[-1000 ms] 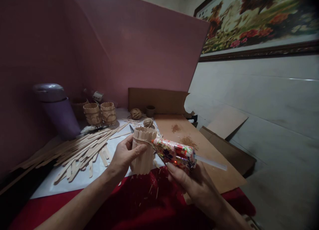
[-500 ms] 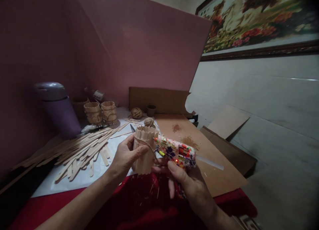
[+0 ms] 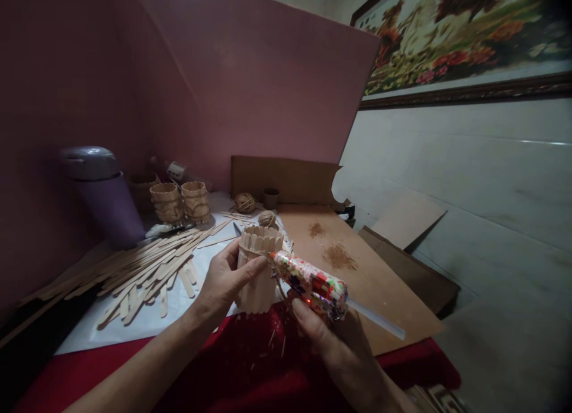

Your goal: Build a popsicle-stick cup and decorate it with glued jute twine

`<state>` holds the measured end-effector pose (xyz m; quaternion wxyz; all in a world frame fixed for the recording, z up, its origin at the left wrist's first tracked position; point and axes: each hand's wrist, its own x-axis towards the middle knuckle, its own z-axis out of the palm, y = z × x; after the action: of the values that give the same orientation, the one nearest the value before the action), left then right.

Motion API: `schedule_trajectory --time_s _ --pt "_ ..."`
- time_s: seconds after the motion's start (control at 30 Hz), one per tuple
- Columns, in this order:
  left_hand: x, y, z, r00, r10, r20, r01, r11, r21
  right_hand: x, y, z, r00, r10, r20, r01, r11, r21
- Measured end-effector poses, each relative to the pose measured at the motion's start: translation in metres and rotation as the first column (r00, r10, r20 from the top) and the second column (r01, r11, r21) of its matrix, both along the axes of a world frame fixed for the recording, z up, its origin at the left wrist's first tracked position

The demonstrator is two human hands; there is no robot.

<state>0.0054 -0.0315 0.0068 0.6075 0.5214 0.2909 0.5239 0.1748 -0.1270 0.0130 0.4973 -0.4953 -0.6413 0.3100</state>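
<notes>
My left hand (image 3: 227,282) is wrapped round a cup made of upright popsicle sticks (image 3: 259,288), its thumb pressed on the near side. Jute twine (image 3: 254,252) runs round the cup's upper part, and a loose length hangs toward my right hand. In my right hand (image 3: 330,335) is a flower-patterned glue gun (image 3: 310,279) with a small red light lit. Its nozzle is at the cup's side, close to the twine and my left thumb. A clear glue stick (image 3: 378,319) sticks out of the gun's back. My right fingers are mostly hidden behind the gun.
Many loose popsicle sticks (image 3: 152,270) lie fanned on white paper at the left. Two finished stick cups (image 3: 195,203) and a purple bottle (image 3: 109,204) stand behind them. Twine balls (image 3: 245,203) and a small pot (image 3: 270,198) are at the back. A brown board (image 3: 384,300) with brown crumbs lies right.
The glue gun has tilted, its back end lower and its nozzle shifted left and slightly down to the twine. More of the glue stick shows. My left hand and the cup have barely moved.
</notes>
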Motion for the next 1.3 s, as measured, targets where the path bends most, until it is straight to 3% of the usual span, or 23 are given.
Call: schedule_trajectory --time_s 0.7,0.97,1.3 --pt "0.000 -0.001 0.001 1.000 -0.005 -0.009 0.005 1.000 0.028 -0.002 0.000 0.001 0.996 -0.085 0.036 0.083 0.995 0.053" --pt "0.000 -0.001 0.003 1.000 -0.005 -0.009 0.005 1.000 0.012 -0.002 0.000 0.001 0.996 -0.086 0.017 0.086 0.996 0.009" --pt "-0.001 0.006 -0.010 0.999 -0.044 0.020 0.043 0.998 0.043 -0.002 -0.002 0.001 0.990 -0.141 0.015 0.141 0.990 0.004"
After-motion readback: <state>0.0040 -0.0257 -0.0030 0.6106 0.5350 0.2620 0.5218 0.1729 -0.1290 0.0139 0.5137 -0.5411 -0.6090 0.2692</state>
